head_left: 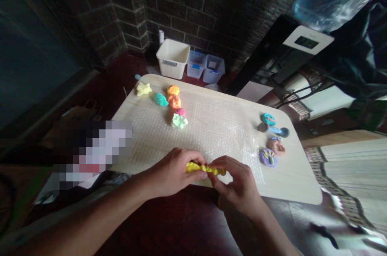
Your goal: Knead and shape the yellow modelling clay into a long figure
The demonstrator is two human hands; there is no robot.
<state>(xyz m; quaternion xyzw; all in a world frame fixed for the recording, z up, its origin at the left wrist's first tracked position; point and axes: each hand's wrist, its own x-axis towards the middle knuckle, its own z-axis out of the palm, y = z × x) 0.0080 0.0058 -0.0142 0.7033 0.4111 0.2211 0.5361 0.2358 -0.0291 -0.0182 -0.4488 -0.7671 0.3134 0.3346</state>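
Over bubble wrap (205, 127), the left hand (172, 171) and right hand (238, 185) are pinching a yellow clay strip (205, 168), with shaped clay pieces (174, 102) lying finished in two groups beyond.

This looks like a room in a private home, set up for hobby craft rather than a workshop or lab. A dark faux-brick wall (187, 2) fills the upper middle of the frame, above a dark red floor (121, 71). Against the wall stand a white plastic basket (173, 60) and two clear lidded storage boxes (205, 69), the sort kept at home. A paper bag (80, 111) sits at the left, and a black appliance with a white display panel (306, 41) stands at the upper right. A woven striped mat (350, 167) lies at the right. The light wooden table (290, 179) carries bubble wrap (211, 127) and coloured clay shapes (179, 121).
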